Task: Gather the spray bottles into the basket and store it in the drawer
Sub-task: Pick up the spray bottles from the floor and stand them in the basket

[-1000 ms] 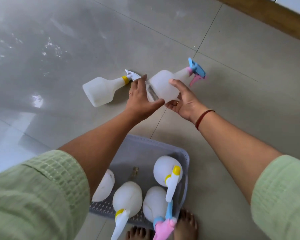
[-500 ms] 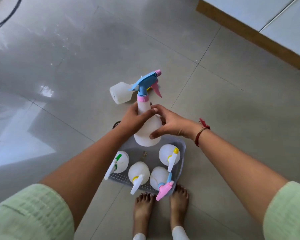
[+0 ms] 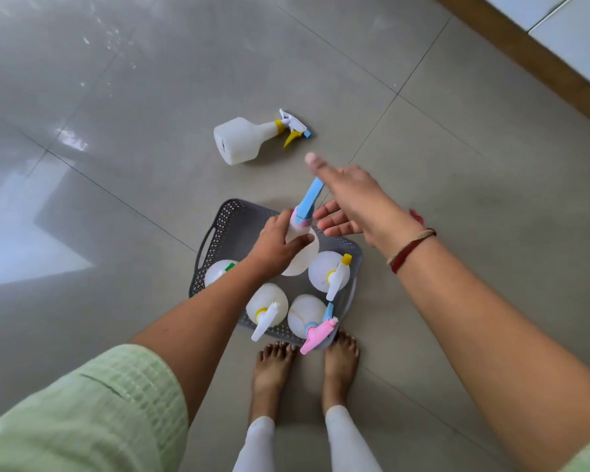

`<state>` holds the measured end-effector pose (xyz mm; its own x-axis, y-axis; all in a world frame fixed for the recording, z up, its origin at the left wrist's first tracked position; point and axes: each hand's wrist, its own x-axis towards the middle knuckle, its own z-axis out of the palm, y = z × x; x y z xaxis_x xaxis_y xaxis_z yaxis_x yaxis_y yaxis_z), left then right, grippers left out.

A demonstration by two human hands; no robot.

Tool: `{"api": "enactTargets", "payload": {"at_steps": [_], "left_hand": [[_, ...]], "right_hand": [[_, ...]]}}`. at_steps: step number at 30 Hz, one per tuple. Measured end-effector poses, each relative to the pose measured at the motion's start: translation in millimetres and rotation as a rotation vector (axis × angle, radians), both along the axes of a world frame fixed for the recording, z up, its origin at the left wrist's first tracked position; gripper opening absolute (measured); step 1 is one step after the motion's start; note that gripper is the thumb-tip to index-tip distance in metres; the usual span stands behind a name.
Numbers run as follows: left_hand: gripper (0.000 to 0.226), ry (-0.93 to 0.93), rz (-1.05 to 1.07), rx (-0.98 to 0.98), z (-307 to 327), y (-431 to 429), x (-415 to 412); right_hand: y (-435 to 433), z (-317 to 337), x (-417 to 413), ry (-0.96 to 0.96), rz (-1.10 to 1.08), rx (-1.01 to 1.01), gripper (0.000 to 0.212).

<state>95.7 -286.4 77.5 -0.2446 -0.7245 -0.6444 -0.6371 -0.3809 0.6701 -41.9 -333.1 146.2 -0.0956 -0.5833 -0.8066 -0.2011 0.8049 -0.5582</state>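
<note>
Left hand curled in a grip; right hand spread.

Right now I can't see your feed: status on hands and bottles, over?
Left hand gripping blue-topped bottle in basket. Right hand open, empty. One bottle left lying on floor. Nothing blocking.

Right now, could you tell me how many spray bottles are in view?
6: four standing in the basket, one held over it by the left hand, one lying on the floor.
</note>
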Motion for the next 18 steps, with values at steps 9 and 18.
{"api": "enactTargets", "payload": {"at_steps": [9, 18], "left_hand": [[0.043, -0.067, -0.083, 0.022, -8.6, 14.9, 16.4], [0.060, -0.098, -0.108, 0.113, -15.6, 28.4, 37.3]], "right_hand": [[28.9, -46.3, 32.0, 0.149, 0.121, 0.074, 0.034], [53.5, -64.3, 45.8, 0.250, 0.316, 0.060, 0.038]]}}
